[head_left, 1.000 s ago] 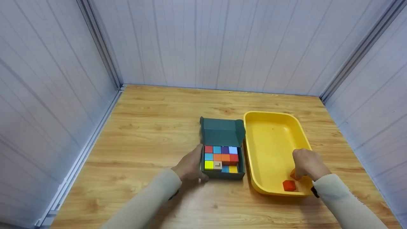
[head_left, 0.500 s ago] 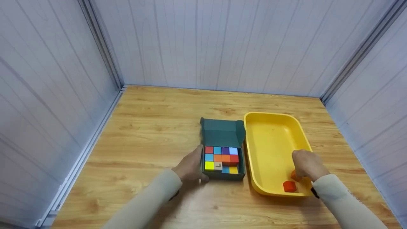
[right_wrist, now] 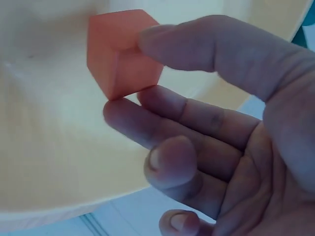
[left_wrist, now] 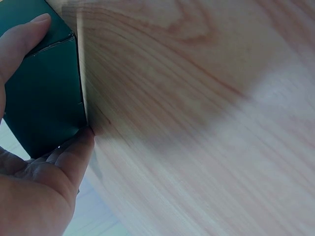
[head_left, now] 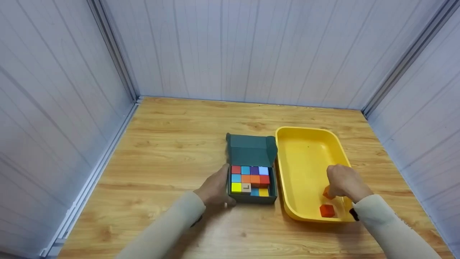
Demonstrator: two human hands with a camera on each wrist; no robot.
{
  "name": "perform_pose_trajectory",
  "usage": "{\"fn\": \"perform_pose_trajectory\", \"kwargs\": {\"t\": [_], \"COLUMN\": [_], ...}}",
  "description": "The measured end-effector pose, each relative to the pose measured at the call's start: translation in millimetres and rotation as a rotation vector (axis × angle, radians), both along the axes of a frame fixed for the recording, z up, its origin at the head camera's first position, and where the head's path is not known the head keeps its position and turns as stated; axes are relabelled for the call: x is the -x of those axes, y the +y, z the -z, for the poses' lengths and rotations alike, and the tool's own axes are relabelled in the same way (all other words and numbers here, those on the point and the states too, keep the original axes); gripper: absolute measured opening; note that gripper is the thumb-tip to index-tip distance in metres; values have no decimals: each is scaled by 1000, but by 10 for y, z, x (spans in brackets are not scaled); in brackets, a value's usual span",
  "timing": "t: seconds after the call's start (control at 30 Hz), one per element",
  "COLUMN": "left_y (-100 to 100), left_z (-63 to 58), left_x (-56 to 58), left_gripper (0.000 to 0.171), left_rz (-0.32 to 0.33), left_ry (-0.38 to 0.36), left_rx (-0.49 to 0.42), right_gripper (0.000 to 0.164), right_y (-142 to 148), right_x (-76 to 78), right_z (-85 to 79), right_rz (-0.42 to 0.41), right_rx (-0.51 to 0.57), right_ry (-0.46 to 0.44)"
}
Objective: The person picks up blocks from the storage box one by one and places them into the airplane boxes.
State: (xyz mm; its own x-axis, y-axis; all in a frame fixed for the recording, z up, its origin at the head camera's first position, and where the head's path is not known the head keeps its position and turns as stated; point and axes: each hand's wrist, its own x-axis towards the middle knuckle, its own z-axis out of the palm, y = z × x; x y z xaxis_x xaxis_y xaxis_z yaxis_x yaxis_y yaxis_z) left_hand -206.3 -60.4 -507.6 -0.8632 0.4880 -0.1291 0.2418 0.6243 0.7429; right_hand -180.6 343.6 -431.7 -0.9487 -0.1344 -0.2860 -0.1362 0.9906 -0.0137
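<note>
My left hand [head_left: 215,187] grips the left side of a dark green cardboard box [head_left: 251,198], which stands with its lid folded back. In the left wrist view, thumb and fingers lie on different faces of the box [left_wrist: 47,93]. Rows of coloured cubes [head_left: 250,178] fill most of it, one showing a bare wood face with a dark mark. Over the yellow tray [head_left: 298,162], my right hand [head_left: 348,182] pinches an orange cube [right_wrist: 123,59] between thumb and fingertips. A red-orange cube [head_left: 327,210] lies in the tray's near end, just below that hand.
The tray stands against the box's right side on a wood-grain table [head_left: 172,144]. Pale panelled walls [head_left: 230,50] close off the back and both sides. The green lid [head_left: 250,149] leans back behind the box.
My right hand has shifted slightly up and to the left with the orange cube in its fingers. The left hand, box and tray stay in place.
</note>
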Motion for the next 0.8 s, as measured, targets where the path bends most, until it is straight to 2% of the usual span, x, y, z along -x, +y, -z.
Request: {"fn": "perform_pose_trajectory", "kwargs": {"t": [0.17, 0.27, 0.43, 0.63, 0.8], "left_y": [-3, -1, -4, -9, -11], "left_z": [-10, -15, -17, 1, 16], "left_x": [-2, 1, 3, -1, -4], "left_gripper": [116, 116, 115, 111, 112], "left_rz": [2, 3, 9, 17, 13], "left_ry": [-5, -3, 7, 33, 28], "left_rx": [-2, -5, -10, -14, -30], "right_gripper": [27, 21, 20, 19, 18], "right_y": [-124, -226, -439, -732, -1005], "right_x": [-1, -13, -52, -94, -91], "right_z": [-137, -222, -335, -377, -382], "right_rz": [-15, -55, -135, -194, -230], "right_rx": [88, 130, 170, 229, 258], "right_ry": [16, 52, 122, 199, 217]}}
